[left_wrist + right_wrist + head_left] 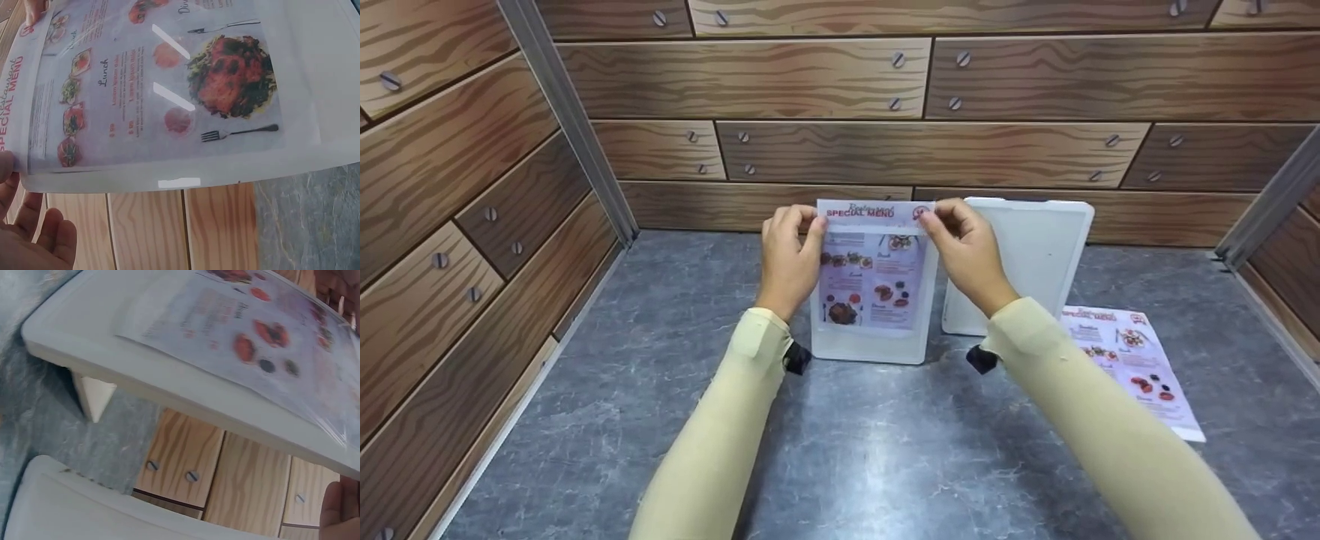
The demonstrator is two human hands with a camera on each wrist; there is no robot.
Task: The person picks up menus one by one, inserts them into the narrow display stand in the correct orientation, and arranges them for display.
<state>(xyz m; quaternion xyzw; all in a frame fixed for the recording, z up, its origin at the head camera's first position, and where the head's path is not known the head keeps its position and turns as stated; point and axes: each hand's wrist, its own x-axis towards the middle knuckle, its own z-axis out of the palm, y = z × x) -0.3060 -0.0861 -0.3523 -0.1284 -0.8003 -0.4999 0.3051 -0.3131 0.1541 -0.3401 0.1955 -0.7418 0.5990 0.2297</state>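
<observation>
Head view: our left hand (pixel 791 259) and right hand (pixel 973 259) pinched the white rectangular paper menu (pixel 873 274) between them, likely for alignment.

Held sheet (pixel 876 265) reads "Restaurant", "SPECIAL MENU", "Lunch"; flat sheet (pixel 1136 367), "SPECIAL MENU".

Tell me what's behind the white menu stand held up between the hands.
Behind the white menu stand, a white support leg shows in the right wrist view; the rest of its back is turned away, so it stays hidden.
</observation>
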